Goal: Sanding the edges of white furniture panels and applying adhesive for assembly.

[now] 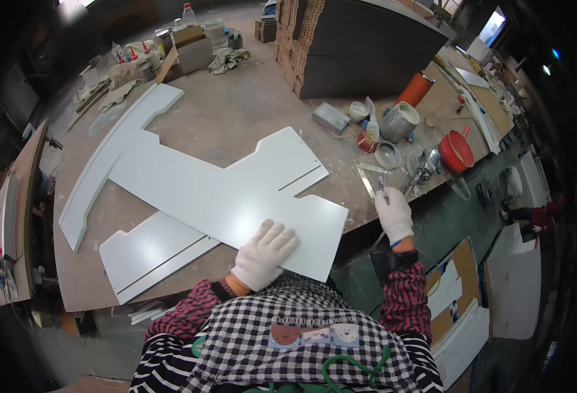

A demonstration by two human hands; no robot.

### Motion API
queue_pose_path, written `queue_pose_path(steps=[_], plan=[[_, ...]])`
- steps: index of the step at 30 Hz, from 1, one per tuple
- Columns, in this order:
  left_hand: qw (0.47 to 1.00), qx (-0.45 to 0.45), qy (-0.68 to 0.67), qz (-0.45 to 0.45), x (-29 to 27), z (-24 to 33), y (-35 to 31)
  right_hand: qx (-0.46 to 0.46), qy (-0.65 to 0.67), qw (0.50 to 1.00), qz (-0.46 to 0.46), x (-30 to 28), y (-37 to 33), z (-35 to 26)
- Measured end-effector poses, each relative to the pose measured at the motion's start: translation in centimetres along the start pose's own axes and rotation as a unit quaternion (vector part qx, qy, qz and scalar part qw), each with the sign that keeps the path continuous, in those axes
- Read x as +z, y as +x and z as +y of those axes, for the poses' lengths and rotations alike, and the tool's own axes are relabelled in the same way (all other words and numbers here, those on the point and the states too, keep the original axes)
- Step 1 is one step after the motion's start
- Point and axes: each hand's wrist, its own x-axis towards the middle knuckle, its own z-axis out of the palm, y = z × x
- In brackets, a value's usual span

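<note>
My left hand, in a white knit glove, lies flat with fingers stretched on a white cut-out panel. This panel rests across another white panel with a dark groove; a similar grooved end shows on its far side. A curved white strip lies at the left. At the table's right edge, my gloved right hand is closed around a slim grey tool, mostly hidden by the fingers. Just beyond it lies a thin L-shaped metal piece.
A tall stack of dark boards stands at the back. Right of the panels are a grey block, an orange cylinder, a smeared pot, a tape roll and a red bowl. Bottles and an open carton sit back left.
</note>
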Motion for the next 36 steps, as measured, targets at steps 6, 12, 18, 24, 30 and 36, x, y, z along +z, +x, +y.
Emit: queue_pose_path(steps=[6, 12, 18, 24, 30, 36], plan=[[1.0, -0.01, 0.004, -0.005, 0.2, 0.2, 0.2, 0.19, 0.369, 0.89, -0.187, 2.9, -2.5, -1.1], [1.0, -0.007, 0.003, 0.016, 0.4, 0.1, 0.1, 0.169, 0.256, 0.914, -0.264, 2.8, -2.9, -4.2], [1.0, 0.005, -0.017, 0.013, -0.4, 0.2, 0.6, 0.195, 0.283, 0.913, -0.221, 3.6, -2.4, -3.3], [0.999, 0.051, -0.007, 0.015, -0.3, 0.1, 0.8, 0.234, 0.391, 0.87, -0.188, 3.9, -3.0, -2.8], [0.995, 0.083, 0.008, 0.052, -2.3, 0.1, 1.0, 0.192, 0.725, 0.632, -0.196, 2.9, -3.9, -5.2], [0.987, 0.079, 0.008, 0.143, -9.1, 0.9, 3.2, 0.1, 0.816, 0.543, -0.174, -1.8, -1.9, -10.8]])
